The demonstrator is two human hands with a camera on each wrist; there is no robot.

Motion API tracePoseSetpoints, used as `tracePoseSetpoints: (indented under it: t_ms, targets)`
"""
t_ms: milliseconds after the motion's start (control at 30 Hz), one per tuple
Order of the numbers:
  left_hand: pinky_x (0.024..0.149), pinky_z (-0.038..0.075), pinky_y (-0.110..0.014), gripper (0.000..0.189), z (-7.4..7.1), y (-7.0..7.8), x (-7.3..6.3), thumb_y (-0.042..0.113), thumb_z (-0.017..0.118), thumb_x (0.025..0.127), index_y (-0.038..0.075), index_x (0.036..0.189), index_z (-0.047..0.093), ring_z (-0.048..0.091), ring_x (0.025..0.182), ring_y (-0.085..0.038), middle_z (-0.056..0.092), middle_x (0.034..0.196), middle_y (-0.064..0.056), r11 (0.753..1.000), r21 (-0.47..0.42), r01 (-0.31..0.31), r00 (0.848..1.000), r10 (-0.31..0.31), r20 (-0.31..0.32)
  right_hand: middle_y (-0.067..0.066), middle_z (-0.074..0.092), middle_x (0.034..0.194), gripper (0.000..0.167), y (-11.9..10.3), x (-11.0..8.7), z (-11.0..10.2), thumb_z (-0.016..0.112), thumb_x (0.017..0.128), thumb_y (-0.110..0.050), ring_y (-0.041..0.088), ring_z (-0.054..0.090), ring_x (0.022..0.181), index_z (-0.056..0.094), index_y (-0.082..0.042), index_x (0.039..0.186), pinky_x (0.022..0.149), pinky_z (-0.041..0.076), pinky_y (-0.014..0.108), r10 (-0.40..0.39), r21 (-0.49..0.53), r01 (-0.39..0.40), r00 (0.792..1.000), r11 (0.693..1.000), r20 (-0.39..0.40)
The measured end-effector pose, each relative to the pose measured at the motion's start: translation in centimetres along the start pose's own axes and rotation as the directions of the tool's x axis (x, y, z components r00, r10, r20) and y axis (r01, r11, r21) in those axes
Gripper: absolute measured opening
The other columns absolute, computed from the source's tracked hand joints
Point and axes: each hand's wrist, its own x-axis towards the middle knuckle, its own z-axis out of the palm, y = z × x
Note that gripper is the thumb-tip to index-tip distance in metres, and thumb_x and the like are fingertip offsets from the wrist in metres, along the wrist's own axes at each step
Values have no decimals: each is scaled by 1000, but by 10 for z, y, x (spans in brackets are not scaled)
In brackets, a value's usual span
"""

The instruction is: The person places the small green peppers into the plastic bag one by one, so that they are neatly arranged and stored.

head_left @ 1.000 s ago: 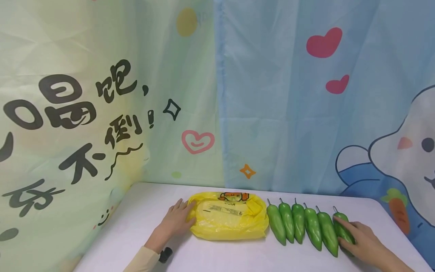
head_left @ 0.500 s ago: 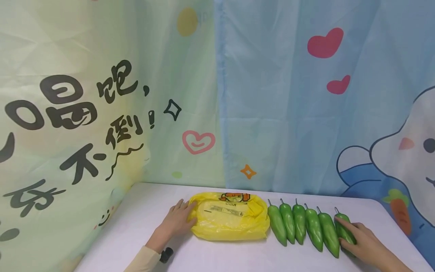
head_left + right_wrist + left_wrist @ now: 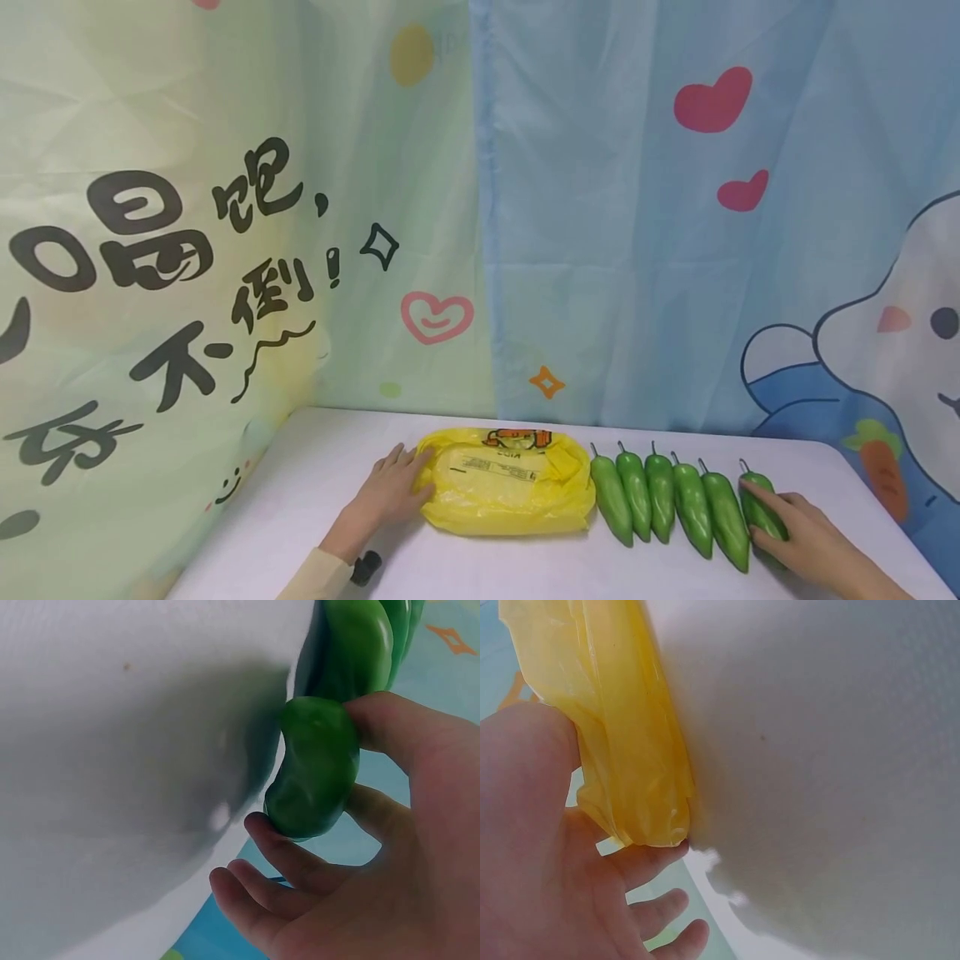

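Note:
A yellow plastic bag (image 3: 510, 496), folded round something with a flat top, lies at the table's middle. Against its left end rests my left hand (image 3: 386, 493), thumb near the front and fingers spread; the left wrist view shows the bag's end (image 3: 634, 750) between thumb and fingers. Several long green peppers stand side by side in a row to the right of the bag, stems pointing away. My right hand (image 3: 806, 533) grips the rightmost green pepper (image 3: 759, 483), thumb on its left side and fingers across its right. In the right wrist view that pepper (image 3: 315, 765) touches the white tabletop.
Beside my left wrist a small black object (image 3: 366, 567) sits on the white table (image 3: 262, 517). A printed curtain (image 3: 570, 208) hangs close behind the table's far edge. The neighbouring green pepper (image 3: 726, 521) lies right by my right thumb.
The head view has tilted slightly, shifting the scene a few pixels. Both hands, the bag and the peppers keep their places.

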Motion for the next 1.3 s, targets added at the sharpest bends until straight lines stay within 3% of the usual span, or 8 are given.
tracePoseSetpoints:
  t_ms: [500, 867, 1133, 1300]
  targets:
    - [120, 27, -63, 61, 2, -3, 2, 38, 57, 99, 13, 153, 42, 29, 149, -46, 43, 156, -21, 1000, 1, -2, 1000, 2, 0, 42, 53, 110, 72, 1, 0, -13, 72, 89, -31, 47, 61, 94, 42, 6, 143, 71, 58, 57, -20, 0, 20, 999, 1000, -31]
    - [121, 26, -63, 61, 1, -3, 3, 38, 57, 99, 14, 153, 42, 28, 149, -46, 43, 156, -19, 1000, -5, 9, 1000, -9, 2, 44, 51, 111, 73, -9, -2, -17, 70, 91, -32, 52, 59, 97, 40, 7, 144, 76, 57, 63, 0, 2, 0, 1000, 1000, -4]
    - [121, 26, -63, 60, -1, -1, 2, 38, 57, 99, 13, 152, 43, 28, 150, -45, 43, 156, -19, 1000, -16, 12, 1000, -12, 7, 42, 54, 110, 70, -12, -3, -19, 72, 91, -29, 51, 60, 97, 41, 7, 143, 74, 57, 62, -46, 1, 47, 998, 999, -52]
    - [121, 26, -63, 60, -1, 0, 0, 37, 58, 99, 12, 152, 44, 28, 149, -46, 44, 155, -19, 1000, -20, 5, 1000, -5, 2, 41, 53, 111, 72, -14, -1, -19, 72, 91, -31, 51, 60, 97, 41, 6, 144, 75, 57, 62, -46, 5, 46, 998, 999, -39]
